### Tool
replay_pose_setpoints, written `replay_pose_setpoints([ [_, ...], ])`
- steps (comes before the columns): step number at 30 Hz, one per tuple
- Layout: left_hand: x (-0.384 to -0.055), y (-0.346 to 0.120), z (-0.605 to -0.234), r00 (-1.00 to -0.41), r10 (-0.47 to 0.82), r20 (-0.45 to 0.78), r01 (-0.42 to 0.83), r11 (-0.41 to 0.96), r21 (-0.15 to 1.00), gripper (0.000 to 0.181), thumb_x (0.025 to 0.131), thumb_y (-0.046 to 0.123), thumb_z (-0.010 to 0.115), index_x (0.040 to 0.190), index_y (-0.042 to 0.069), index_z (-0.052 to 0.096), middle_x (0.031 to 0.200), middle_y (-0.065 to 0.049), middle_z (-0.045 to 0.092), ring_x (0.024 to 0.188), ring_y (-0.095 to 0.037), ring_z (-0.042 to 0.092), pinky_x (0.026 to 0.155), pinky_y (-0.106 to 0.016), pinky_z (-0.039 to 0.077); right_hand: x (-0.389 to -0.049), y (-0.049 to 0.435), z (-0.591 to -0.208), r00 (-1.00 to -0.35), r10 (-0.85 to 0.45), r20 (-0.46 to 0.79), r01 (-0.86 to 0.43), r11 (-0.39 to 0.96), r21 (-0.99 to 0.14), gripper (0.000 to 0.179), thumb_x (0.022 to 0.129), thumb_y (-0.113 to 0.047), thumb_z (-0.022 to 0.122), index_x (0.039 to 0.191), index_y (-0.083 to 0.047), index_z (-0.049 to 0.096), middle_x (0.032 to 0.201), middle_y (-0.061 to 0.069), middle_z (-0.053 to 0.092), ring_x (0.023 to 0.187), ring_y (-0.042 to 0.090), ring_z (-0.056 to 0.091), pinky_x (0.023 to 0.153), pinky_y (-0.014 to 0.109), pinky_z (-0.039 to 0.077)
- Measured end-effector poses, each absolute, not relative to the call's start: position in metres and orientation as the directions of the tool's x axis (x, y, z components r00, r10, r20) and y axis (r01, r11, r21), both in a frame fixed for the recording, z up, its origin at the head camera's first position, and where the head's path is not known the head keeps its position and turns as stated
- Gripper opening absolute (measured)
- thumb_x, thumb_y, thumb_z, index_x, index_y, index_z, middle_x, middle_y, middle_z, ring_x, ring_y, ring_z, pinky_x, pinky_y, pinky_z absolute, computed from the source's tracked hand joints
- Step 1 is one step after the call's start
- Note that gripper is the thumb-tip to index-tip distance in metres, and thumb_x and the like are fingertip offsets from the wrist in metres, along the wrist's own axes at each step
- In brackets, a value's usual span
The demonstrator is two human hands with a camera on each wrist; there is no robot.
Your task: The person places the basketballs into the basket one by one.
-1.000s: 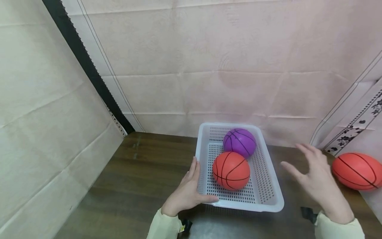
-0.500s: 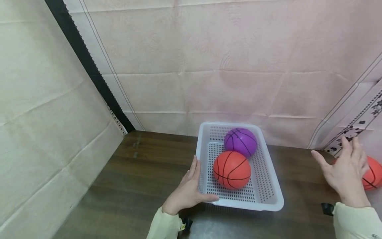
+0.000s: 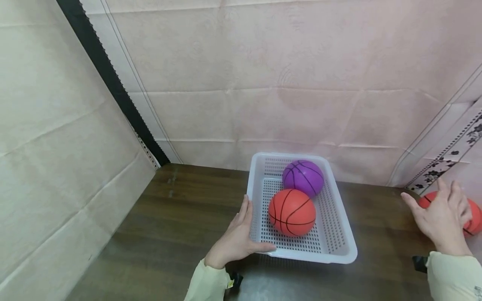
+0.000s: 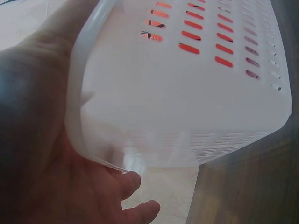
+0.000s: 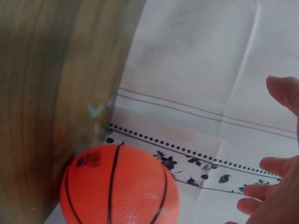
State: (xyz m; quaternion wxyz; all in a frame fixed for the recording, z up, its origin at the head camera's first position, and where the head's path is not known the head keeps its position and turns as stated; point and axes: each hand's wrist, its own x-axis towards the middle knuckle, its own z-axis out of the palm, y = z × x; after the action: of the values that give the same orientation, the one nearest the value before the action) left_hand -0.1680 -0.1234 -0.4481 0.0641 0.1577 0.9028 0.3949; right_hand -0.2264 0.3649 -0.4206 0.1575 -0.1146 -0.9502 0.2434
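A white perforated plastic basket [image 3: 340, 234] stands on the wooden table. Inside it, an orange toy basketball [image 3: 292, 212] lies in front of a purple one [image 3: 303, 179]. My left hand [image 3: 235, 242] rests at the basket's near left corner, fingers straight along the left side, thumb along the near rim. In the left wrist view, the left hand [image 4: 79, 186] spans the rim, with orange showing through the slots. At far right, my right hand [image 3: 442, 215] is spread above a second orange basketball [image 3: 475, 217], partly covering it. The right wrist view shows this basketball [image 5: 121, 186] apart from the fingertips.
Pale cloth walls [image 3: 282, 83] enclose the back and both sides of the table [image 3: 180, 225]. A flower-patterned border [image 3: 440, 167] runs down the right corner, behind the second orange basketball. A dark strip [image 3: 113, 83] marks the left corner.
My right hand has moved right, from beside the basket to over the second orange basketball, which has shifted slightly in view. My left hand stays at the basket's corner.
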Motion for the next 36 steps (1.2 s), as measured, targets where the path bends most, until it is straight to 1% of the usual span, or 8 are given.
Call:
replay_pose_setpoints([
  [6,-0.168,-0.122,-0.448,-0.943,0.333,0.006,0.234,0.649,0.724,0.132,0.067,0.068,0.075,0.156,0.013,-0.006,0.159,0.007,-0.023,0.146,-0.032,0.006,0.109,-0.062,0.017,-0.230,0.379,-0.428,-0.911,0.328,0.249,0.170,0.851,-0.497,0.102,0.092,-0.056,0.053,0.149,0.008,0.000,0.152,0.036,-0.014,0.137,0.055,-0.014,0.100,0.072,-0.006],
  [12,-0.168,-0.122,-0.449,-0.944,0.330,0.008,0.228,0.633,0.740,0.133,0.067,0.065,0.077,0.156,0.015,-0.007,0.159,0.009,-0.023,0.146,-0.032,0.007,0.109,-0.063,0.017,-0.232,0.389,-0.435,-0.912,0.344,0.222,0.199,0.846,-0.495,0.101,0.093,-0.055,0.050,0.149,0.008,-0.004,0.151,0.038,-0.017,0.137,0.055,-0.015,0.101,0.071,-0.006],
  [16,-0.168,-0.122,-0.448,-0.943,0.333,0.015,0.233,0.626,0.745,0.133,0.068,0.065,0.078,0.156,0.015,-0.009,0.159,0.007,-0.022,0.146,-0.032,0.006,0.109,-0.063,0.015,-0.233,0.391,-0.438,-0.911,0.360,0.201,0.222,0.839,-0.498,0.099,0.094,-0.054,0.049,0.149,0.009,-0.005,0.151,0.037,-0.018,0.137,0.055,-0.015,0.102,0.071,-0.007],
  [21,-0.169,-0.122,-0.449,-0.941,0.337,0.022,0.243,0.630,0.738,0.133,0.068,0.066,0.077,0.155,0.014,-0.009,0.159,0.005,-0.022,0.147,-0.031,0.006,0.110,-0.062,0.014,-0.234,0.396,-0.441,-0.911,0.375,0.173,0.251,0.835,-0.490,0.097,0.094,-0.048,0.050,0.149,0.009,-0.007,0.149,0.038,-0.018,0.136,0.056,-0.015,0.101,0.072,-0.007],
  [25,-0.169,-0.122,-0.447,-0.941,0.338,0.017,0.239,0.628,0.740,0.132,0.069,0.064,0.078,0.156,0.015,-0.009,0.159,0.006,-0.022,0.147,-0.030,0.005,0.111,-0.061,0.013,-0.235,0.400,-0.443,-0.906,0.396,0.148,0.282,0.827,-0.487,0.096,0.094,-0.043,0.051,0.148,0.010,-0.008,0.148,0.040,-0.014,0.135,0.056,-0.015,0.100,0.072,-0.006],
  [30,-0.168,-0.122,-0.446,-0.941,0.337,0.013,0.235,0.628,0.742,0.132,0.068,0.066,0.077,0.156,0.015,-0.008,0.159,0.006,-0.022,0.147,-0.029,0.004,0.111,-0.061,0.014,-0.237,0.403,-0.446,-0.908,0.398,0.134,0.291,0.826,-0.483,0.095,0.093,-0.041,0.052,0.147,0.012,-0.006,0.146,0.041,-0.012,0.134,0.057,-0.014,0.099,0.073,-0.004],
  [36,-0.168,-0.122,-0.447,-0.944,0.331,0.009,0.228,0.630,0.742,0.133,0.067,0.067,0.076,0.156,0.015,-0.008,0.159,0.007,-0.022,0.147,-0.030,0.004,0.110,-0.062,0.015,-0.239,0.405,-0.448,-0.891,0.432,0.141,0.318,0.815,-0.484,0.085,0.094,-0.030,0.049,0.147,0.013,-0.002,0.148,0.040,-0.010,0.137,0.054,-0.013,0.103,0.071,-0.003],
])
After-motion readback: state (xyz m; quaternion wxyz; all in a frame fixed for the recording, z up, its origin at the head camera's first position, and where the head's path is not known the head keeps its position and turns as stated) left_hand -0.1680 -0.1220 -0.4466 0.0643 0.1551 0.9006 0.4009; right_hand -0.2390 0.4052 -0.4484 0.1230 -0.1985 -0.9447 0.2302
